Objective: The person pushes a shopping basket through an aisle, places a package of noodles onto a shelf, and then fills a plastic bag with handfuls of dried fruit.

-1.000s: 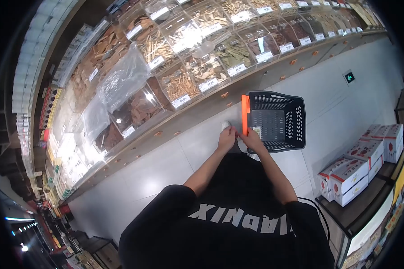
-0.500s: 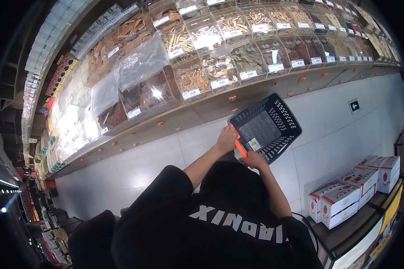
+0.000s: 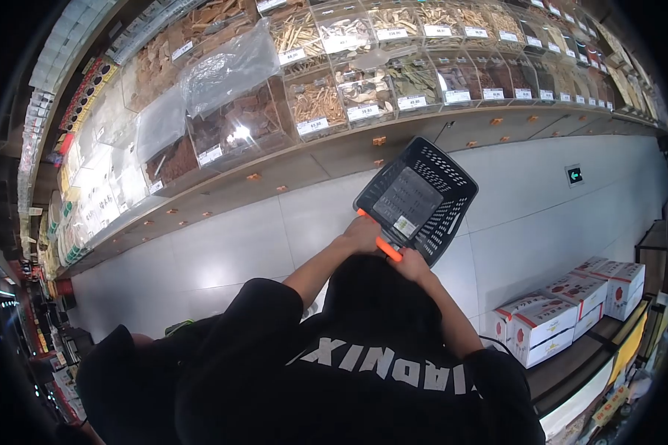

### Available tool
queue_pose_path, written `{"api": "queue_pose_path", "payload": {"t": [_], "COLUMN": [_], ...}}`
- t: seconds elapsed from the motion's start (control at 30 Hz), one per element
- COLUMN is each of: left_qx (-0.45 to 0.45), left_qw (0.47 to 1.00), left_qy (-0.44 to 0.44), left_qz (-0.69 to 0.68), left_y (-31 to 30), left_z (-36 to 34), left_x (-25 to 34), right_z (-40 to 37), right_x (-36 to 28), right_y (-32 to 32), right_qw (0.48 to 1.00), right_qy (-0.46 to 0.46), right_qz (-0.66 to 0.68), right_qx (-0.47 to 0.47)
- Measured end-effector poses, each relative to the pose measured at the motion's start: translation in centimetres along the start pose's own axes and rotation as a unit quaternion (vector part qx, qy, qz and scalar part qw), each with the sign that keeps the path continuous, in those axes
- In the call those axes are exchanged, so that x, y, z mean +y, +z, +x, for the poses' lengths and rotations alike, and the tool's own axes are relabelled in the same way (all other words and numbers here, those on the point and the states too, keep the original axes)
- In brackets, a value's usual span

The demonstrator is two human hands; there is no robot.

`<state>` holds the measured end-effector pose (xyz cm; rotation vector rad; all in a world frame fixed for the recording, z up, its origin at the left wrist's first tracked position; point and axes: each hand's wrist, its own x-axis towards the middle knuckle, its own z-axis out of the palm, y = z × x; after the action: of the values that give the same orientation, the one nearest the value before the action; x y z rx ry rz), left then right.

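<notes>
A dark grey shopping basket [image 3: 416, 200] with slotted walls hangs in front of my body, tilted, over the pale floor. Its orange handle [image 3: 388, 249] runs along the side nearest me. My left hand [image 3: 361, 233] is wrapped round the upper left part of that handle. Further along it, at the lower right end, my right hand [image 3: 410, 262] grips the same handle. Inside the basket lies a clear plastic package [image 3: 407, 199] with a small whitish-green label.
Clear bins of dried goods [image 3: 315, 104] with price tags line the counter ahead. White and red cartons [image 3: 545, 326] sit on a low shelf at the right. A person in dark clothing [image 3: 137, 382] is close by at the lower left.
The basket and both my hands have shifted left in view. The bins and cartons have also shifted slightly left. More of the person at the lower left shows now.
</notes>
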<state>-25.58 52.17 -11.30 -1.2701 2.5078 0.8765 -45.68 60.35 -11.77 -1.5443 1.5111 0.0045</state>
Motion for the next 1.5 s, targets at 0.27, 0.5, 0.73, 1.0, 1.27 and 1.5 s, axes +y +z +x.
{"api": "queue_pose_path", "payload": {"t": [0.27,0.5,0.73,1.0,1.27,1.5], "left_qx": [0.002,0.029,-0.039,-0.009,-0.043,0.013], "left_qw": [1.000,1.000,0.998,0.996,0.999,0.990], "left_qy": [-0.001,0.005,0.010,0.040,0.019,-0.085], "left_qz": [-0.016,0.000,0.037,0.073,-0.002,-0.115], "left_y": [3.1,7.7,7.0,8.7,13.0,13.6], "left_z": [-2.9,-8.3,-10.3,-11.5,-17.2,-23.2], "left_x": [-0.1,0.4,-0.6,-3.7,-0.9,0.0], "right_z": [-1.1,-3.3,-5.4,-4.6,-8.7,-7.4], "right_x": [0.3,1.1,-1.7,-3.7,-2.4,-6.9], "right_y": [2.8,7.7,10.9,13.7,14.5,11.3], "right_qw": [0.999,0.994,0.998,0.998,0.988,0.937], "right_qy": [0.011,-0.010,0.018,0.042,-0.027,-0.140], "right_qz": [-0.021,-0.081,-0.053,-0.001,-0.121,-0.259], "right_qx": [-0.035,-0.072,-0.023,-0.045,-0.091,-0.190]}}
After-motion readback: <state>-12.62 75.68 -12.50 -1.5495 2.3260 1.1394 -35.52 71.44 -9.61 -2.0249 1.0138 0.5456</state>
